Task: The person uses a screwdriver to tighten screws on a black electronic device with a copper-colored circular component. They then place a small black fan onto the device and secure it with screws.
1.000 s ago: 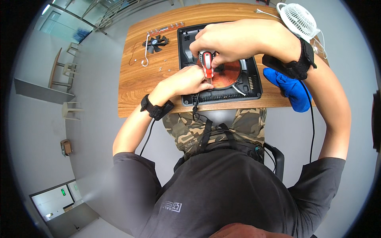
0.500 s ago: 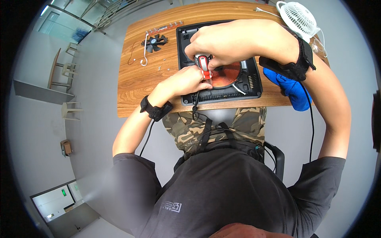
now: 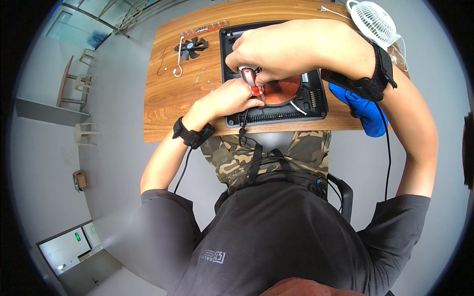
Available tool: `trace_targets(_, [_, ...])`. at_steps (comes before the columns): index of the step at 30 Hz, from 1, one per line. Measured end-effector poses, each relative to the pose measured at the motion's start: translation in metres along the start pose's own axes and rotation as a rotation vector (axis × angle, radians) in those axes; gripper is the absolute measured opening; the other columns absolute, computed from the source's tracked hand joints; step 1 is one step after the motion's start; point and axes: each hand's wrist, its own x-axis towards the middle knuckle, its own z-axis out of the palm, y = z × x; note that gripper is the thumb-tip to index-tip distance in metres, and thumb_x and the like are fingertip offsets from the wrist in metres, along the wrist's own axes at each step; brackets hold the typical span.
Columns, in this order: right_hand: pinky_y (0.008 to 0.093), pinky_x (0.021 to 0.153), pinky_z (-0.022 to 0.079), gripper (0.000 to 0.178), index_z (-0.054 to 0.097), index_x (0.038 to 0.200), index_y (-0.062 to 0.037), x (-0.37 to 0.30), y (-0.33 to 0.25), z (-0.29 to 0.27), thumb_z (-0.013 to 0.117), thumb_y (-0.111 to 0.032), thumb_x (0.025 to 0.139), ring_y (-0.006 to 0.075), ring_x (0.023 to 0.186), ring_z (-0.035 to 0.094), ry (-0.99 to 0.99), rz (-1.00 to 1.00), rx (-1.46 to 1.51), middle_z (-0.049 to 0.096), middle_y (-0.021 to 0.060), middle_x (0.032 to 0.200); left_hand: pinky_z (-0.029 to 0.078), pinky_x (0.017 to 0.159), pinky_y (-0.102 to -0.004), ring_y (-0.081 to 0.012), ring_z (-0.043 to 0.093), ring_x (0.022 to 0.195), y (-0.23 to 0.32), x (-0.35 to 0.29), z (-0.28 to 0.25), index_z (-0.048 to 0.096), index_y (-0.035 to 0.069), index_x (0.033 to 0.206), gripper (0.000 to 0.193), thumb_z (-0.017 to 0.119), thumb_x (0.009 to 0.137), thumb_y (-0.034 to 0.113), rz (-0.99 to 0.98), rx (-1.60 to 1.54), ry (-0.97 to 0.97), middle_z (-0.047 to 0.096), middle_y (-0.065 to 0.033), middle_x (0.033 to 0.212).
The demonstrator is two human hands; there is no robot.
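A screwdriver with a red and grey handle stands in my right hand, whose fingers are wrapped round its top from above. At its lower end, the thumb and fingers of my left hand close in by the red collar and shaft. The tip is hidden behind the left fingers. Beneath both hands lies an opened black induction cooker housing. Its round copper coil is partly covered by my right hand and wrist. A white wire end sticks out beside the coil.
On the wooden table, left of the housing, are a black fan, a white hooked piece, several small screws and a bit holder strip. A white desk fan stands far right; a blue cloth hangs over the right edge.
The view has shifted slightly. Both hands stay at the screwdriver over the housing; the right hand and the handle have tilted a little to the left.
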Motion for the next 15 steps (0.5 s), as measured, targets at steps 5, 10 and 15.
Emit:
trace_targets(5, [0.0447,0.077,0.056,0.028,0.067,0.103,0.0017,-0.001,-0.004,-0.003,0.076,-0.016,0.085,0.0374,0.090,0.070,-0.009,0.030,0.017,0.071,0.0184,0.093,0.056,0.085,-0.0426,-0.0315,0.071,0.094,0.003,-0.001,-0.004,0.076,0.004,0.103,0.019,0.074,0.093,0.020,-0.065,-0.031,-0.045,0.075,-0.0133,0.096])
trace_targets(10, [0.0437,0.076,0.057,0.032,0.066,0.102,0.0047,0.002,-0.008,-0.003,0.079,-0.018,0.084,0.0372,0.090,0.071,-0.050,0.056,-0.039,0.071,0.0199,0.088,0.056,0.080,-0.0487,-0.0409,0.069,0.090,-0.003,-0.004,-0.005,0.072,0.004,0.103,0.024,0.075,0.088,0.022,-0.020,-0.021,-0.002,0.072,-0.0205,0.092])
trace_targets(15, [0.0430,0.069,0.058,0.034,0.068,0.096,0.0052,0.002,-0.006,0.000,0.080,-0.025,0.085,0.0367,0.080,0.072,-0.037,0.085,-0.084,0.070,0.0208,0.080,0.054,0.070,-0.0454,-0.0368,0.068,0.077,-0.008,-0.003,-0.017,0.070,0.001,0.095,0.021,0.076,0.087,0.020,-0.069,-0.054,0.010,0.069,-0.0189,0.080])
